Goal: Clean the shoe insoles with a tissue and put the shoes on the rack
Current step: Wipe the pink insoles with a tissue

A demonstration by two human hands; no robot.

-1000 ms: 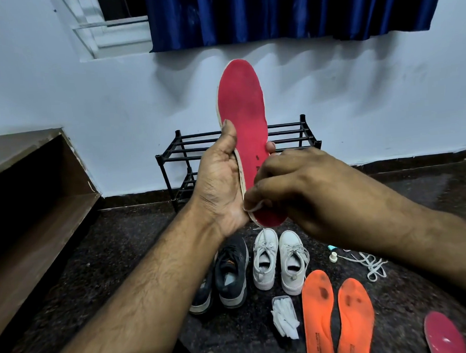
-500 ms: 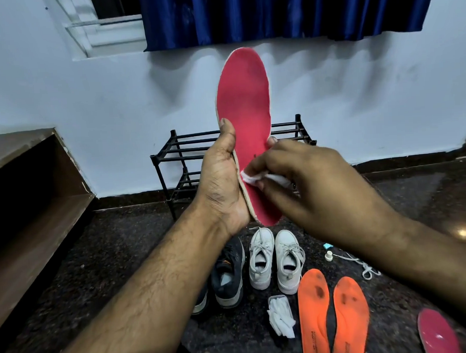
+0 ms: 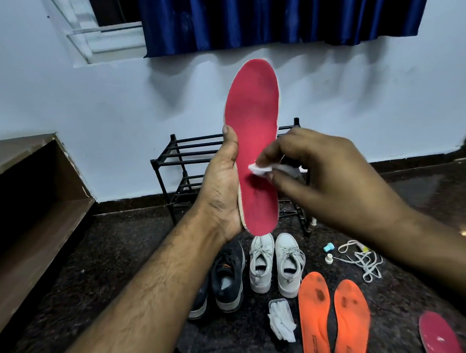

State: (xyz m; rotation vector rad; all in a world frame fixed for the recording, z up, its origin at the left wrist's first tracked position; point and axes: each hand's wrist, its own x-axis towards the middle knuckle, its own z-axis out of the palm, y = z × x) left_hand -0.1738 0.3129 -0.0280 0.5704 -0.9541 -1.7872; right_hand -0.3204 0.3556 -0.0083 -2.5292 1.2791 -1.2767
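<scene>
Room: dark speckled stone floor (image 3: 123,263) met a pale blue wall (image 3: 357,102), with a blue curtain (image 3: 272,12) hanging above and a wooden shelf unit (image 3: 25,200) at the left.
Rack: a black metal shoe rack (image 3: 177,163) stood against the wall, behind the raised insole.
Left hand: the left hand (image 3: 221,187) held the red insole (image 3: 254,137) upright by its lower edge, thumb lying up along the side and the other fingers curled behind it.
Right hand: the right hand (image 3: 332,179) pinched a white tissue (image 3: 258,169) between thumb and fingertips and pressed it to the middle of the insole's red face.
Shoes: a dark pair of sneakers (image 3: 226,279) and a white pair of sneakers (image 3: 275,266) sat side by side on the floor before the rack.
Other insoles: two orange insoles (image 3: 334,319), stained dark, lay right of the white pair; another red insole (image 3: 437,333) lay at the lower right edge.
Extras: a pack of tissues (image 3: 281,319) lay just left of the orange insoles; loose white laces (image 3: 363,258) and two small caps (image 3: 329,252) lay nearby.
</scene>
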